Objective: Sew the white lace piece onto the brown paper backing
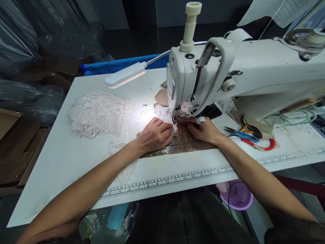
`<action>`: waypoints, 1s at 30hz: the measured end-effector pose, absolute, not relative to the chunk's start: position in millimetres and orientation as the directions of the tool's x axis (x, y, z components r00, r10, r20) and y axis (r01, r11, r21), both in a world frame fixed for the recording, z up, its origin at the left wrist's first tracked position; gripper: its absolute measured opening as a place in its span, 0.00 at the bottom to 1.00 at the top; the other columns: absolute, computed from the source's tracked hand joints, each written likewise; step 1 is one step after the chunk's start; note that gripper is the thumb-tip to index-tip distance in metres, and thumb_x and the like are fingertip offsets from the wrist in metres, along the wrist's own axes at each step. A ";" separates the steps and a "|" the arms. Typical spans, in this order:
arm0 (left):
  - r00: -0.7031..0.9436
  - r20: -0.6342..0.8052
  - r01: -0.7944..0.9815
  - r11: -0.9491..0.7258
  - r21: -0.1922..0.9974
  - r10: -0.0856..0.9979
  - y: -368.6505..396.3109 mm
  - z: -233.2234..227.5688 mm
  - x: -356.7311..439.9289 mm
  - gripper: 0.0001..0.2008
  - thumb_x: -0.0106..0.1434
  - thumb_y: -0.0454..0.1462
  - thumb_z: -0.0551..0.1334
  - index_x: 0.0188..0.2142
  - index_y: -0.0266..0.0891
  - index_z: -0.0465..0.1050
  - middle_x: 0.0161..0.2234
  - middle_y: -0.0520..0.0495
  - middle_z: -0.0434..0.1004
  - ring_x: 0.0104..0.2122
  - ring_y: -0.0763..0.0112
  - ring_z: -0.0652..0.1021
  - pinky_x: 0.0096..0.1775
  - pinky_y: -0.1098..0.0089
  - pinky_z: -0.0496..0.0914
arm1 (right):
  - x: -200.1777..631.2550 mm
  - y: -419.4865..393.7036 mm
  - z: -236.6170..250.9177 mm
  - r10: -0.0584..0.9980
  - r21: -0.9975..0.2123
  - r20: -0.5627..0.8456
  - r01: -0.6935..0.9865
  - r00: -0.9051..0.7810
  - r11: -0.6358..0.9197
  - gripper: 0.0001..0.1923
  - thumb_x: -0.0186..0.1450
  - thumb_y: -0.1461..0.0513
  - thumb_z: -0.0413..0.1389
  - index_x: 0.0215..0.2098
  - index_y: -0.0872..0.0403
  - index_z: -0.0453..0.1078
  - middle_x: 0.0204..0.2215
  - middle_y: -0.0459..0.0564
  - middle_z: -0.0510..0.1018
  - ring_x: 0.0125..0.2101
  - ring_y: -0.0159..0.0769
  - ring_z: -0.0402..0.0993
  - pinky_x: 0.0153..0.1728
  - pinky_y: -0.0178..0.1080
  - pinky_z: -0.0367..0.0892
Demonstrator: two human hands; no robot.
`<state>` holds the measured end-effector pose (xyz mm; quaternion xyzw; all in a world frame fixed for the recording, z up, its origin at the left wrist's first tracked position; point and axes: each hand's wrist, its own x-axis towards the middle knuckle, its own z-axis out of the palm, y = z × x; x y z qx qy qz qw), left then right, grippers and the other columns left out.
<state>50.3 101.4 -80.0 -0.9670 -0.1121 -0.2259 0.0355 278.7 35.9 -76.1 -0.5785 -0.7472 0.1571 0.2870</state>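
Under the head of a white sewing machine [177,78], a strip of white lace [164,116] runs to the presser foot. My left hand [157,134] is just left of the needle, its fingers bent together and pressing the lace edge near the foot. On the other side, my right hand [204,131] has its fingers drawn in toward the needle. The fingertips are partly behind the machine parts, and what they pinch is hidden. Both hands rest over a brown shiny sheet [188,144] on the table. A large heap of white lace [99,115] lies to the left.
A lit lamp [125,75] on a bendy neck hangs over the white table [58,169]. Blue-handled snips [245,135] and a red-handled tool [264,145] lie right of my right arm. A printed ruler [167,181] follows the front edge. Below is a purple basket [238,196].
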 end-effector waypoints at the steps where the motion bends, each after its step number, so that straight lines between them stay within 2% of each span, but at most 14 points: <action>1: 0.870 0.452 0.232 -0.972 -0.026 0.196 101.4 -80.7 50.3 0.08 0.66 0.36 0.56 0.38 0.37 0.75 0.41 0.42 0.80 0.32 0.66 0.75 0.36 0.61 0.67 | 277.7 34.6 -81.6 0.946 -0.560 0.283 0.774 -0.157 0.295 0.17 0.63 0.66 0.50 0.46 0.53 0.76 0.38 0.52 0.81 0.37 0.39 0.77 0.38 0.39 0.70; 5: 0.852 0.481 0.237 -0.972 -0.005 0.205 100.4 -81.6 50.7 0.08 0.66 0.35 0.57 0.37 0.37 0.75 0.41 0.43 0.80 0.33 0.66 0.75 0.35 0.62 0.67 | 274.0 29.2 -93.0 0.937 -0.511 0.304 0.800 -0.172 0.313 0.17 0.65 0.64 0.50 0.48 0.52 0.76 0.41 0.53 0.81 0.42 0.41 0.77 0.42 0.41 0.70; 11: 0.831 0.420 0.330 -0.931 0.155 0.365 102.2 -72.6 53.6 0.10 0.67 0.38 0.58 0.39 0.37 0.77 0.35 0.45 0.80 0.31 0.68 0.76 0.33 0.64 0.67 | 270.9 28.2 -84.9 0.951 -0.443 0.262 0.855 -0.166 0.271 0.16 0.67 0.61 0.50 0.47 0.50 0.77 0.40 0.52 0.80 0.39 0.42 0.77 0.39 0.41 0.70; 15: 0.821 0.391 0.355 -0.909 0.220 0.415 103.8 -68.5 56.7 0.10 0.67 0.39 0.58 0.36 0.40 0.78 0.34 0.48 0.80 0.31 0.70 0.77 0.33 0.66 0.69 | 270.5 27.7 -82.2 0.955 -0.438 0.234 0.857 -0.185 0.273 0.15 0.69 0.58 0.50 0.41 0.51 0.78 0.40 0.52 0.80 0.38 0.41 0.76 0.39 0.41 0.69; 22: 0.780 0.435 0.359 -0.891 0.279 0.450 105.2 -72.9 58.2 0.07 0.66 0.36 0.59 0.35 0.38 0.76 0.33 0.49 0.81 0.34 0.70 0.79 0.37 0.65 0.72 | 270.5 27.0 -80.9 0.943 -0.442 0.253 0.842 -0.215 0.310 0.15 0.69 0.60 0.49 0.40 0.53 0.78 0.40 0.52 0.79 0.38 0.41 0.75 0.39 0.41 0.68; 27: 0.821 0.386 0.326 -0.900 0.289 0.421 106.9 -69.5 57.4 0.07 0.66 0.37 0.60 0.39 0.38 0.75 0.36 0.47 0.80 0.34 0.70 0.79 0.35 0.67 0.73 | 271.3 28.0 -81.3 0.938 -0.458 0.271 0.829 -0.215 0.322 0.14 0.69 0.60 0.49 0.41 0.53 0.78 0.40 0.52 0.80 0.37 0.40 0.75 0.37 0.40 0.68; 30: 0.807 0.396 0.341 -0.893 0.294 0.438 105.4 -69.4 58.6 0.07 0.66 0.37 0.60 0.37 0.39 0.76 0.36 0.48 0.80 0.33 0.71 0.79 0.35 0.68 0.73 | 271.7 28.3 -82.6 0.941 -0.454 0.266 0.834 -0.208 0.313 0.14 0.69 0.60 0.49 0.40 0.53 0.78 0.39 0.53 0.80 0.36 0.40 0.76 0.37 0.40 0.68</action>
